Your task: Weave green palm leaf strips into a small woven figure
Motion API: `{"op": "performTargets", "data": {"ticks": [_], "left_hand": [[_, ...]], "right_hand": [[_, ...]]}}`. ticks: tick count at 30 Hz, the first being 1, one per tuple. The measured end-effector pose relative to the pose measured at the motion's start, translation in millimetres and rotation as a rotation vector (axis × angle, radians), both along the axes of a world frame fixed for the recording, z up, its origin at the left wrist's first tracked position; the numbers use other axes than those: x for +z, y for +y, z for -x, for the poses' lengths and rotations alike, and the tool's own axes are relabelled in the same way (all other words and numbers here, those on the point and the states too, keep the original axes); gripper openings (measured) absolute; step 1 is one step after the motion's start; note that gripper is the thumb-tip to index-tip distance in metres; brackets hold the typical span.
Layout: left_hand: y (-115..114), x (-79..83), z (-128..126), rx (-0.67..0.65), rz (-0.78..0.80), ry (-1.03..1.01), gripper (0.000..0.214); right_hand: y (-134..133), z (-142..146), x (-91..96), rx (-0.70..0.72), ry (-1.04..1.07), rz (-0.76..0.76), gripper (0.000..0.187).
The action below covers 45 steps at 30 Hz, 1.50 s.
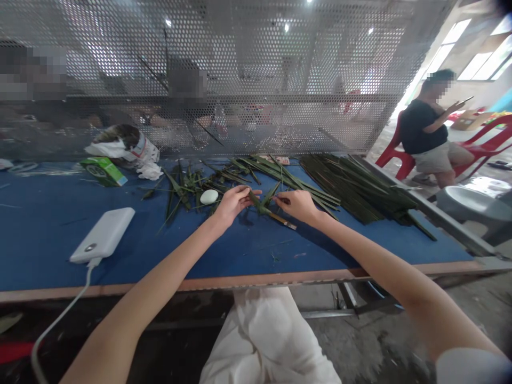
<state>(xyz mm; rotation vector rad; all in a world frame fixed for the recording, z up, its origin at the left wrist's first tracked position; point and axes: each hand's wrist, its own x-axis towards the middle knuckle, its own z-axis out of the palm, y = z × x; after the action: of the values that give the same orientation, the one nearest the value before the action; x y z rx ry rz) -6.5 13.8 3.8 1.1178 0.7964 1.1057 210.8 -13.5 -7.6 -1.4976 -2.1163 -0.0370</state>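
A folded piece of green palm leaf [260, 204] is pinched in my left hand [234, 204], between thumb and fingers, with its narrow ends sticking out. My right hand [299, 206] is closed on the other side, its fingertips at a thin leaf strip of the same piece. Just under the leaf, on the blue tabletop, lies a yellowish cutter knife [284, 221], partly covered by the leaf. Left of my left hand rests a pale egg-shaped object [208, 197] among leaf scraps [182, 186].
Long palm leaf strips [356, 186] lie piled at the back right. A green box [104, 171], a crumpled plastic bag [126, 145] and a white power bank [104, 234] with a cable sit left. A perforated metal screen [256, 64] stands behind. Someone sits on a red chair [394, 149] at right.
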Motion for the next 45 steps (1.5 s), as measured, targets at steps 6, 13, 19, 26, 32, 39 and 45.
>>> {"op": "performTargets", "data": {"ticks": [6, 13, 19, 26, 32, 39, 45], "left_hand": [[4.1, -0.9, -0.5, 0.111, 0.037, -0.111, 0.012], [3.3, -1.4, -1.7, 0.064, 0.021, -0.156, 0.011], [5.4, -4.5, 0.8, 0.082, 0.03, -0.036, 0.02], [0.6, -2.9, -1.3, 0.066, -0.084, 0.077, 0.026], [-4.8, -0.3, -4.2, 0.142, -0.276, 0.229, 0.021], [-21.8, 6.9, -3.1, 0.432, -0.965, 0.668, 0.024], [-18.9, 11.9, -0.5, 0.331, -1.466, 1.082, 0.027]], "right_hand": [[-6.7, 11.4, -7.1, 0.222, 0.185, 0.122, 0.033], [-7.9, 17.7, -4.3, 0.321, 0.677, 0.299, 0.051], [1.2, 11.0, -3.1, 0.282, 0.941, 0.348, 0.049], [6.2, 8.5, -6.2, 0.278, 1.058, 0.385, 0.039], [4.3, 11.4, -7.2, 0.303, 1.02, 0.404, 0.037], [6.8, 13.2, -13.7, 0.332, 0.941, 0.287, 0.035], [3.3, 16.6, -13.6, 0.349, 0.808, 0.24, 0.032]]}}
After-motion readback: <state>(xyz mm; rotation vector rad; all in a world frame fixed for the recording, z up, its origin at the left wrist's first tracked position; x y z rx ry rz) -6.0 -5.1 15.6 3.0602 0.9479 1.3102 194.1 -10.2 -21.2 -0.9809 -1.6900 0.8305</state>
